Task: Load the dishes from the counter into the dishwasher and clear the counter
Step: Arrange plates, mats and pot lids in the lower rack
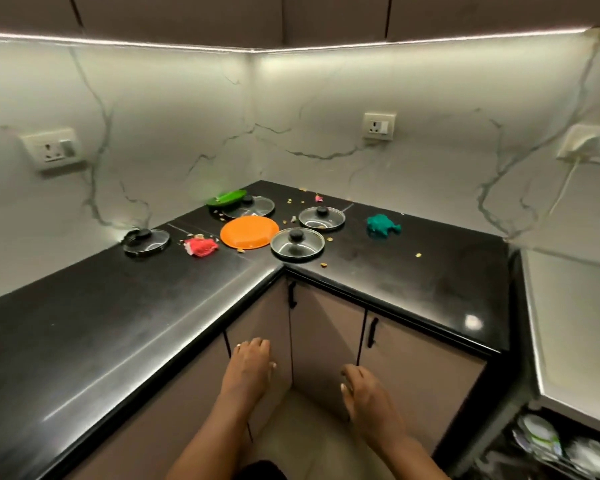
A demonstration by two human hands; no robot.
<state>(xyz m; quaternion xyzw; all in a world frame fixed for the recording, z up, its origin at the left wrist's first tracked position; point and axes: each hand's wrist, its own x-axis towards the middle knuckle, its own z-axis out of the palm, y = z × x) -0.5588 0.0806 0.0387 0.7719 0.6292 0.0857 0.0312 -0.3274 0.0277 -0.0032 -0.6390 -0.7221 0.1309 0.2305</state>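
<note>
An orange plate [249,233] lies flat in the inner corner of the black L-shaped counter [84,323]. Four glass lids with black knobs sit around it: one lid [297,244] touches its right rim at the counter's front edge, a second lid [321,218] lies behind that, a third lid [249,206] lies just behind the plate, and a fourth lid [146,240] rests well to the left by the wall. A green plate [226,197] leans tilted on the third lid's far side. A crumpled red cloth [201,247] lies between the left lid and the orange plate; a teal cloth [381,227] sits apart on the right stretch. Small yellowish crumbs [418,254] are scattered among them.

Both hands hang low in front of the cabinet doors [326,334], well short of the dishes. The left hand [250,365] has its fingers relaxed and slightly spread, holding nothing; the right hand [364,393] is likewise loose and bare. At lower right a dishwasher rack [561,448] shows what look like plates, blurred.
</note>
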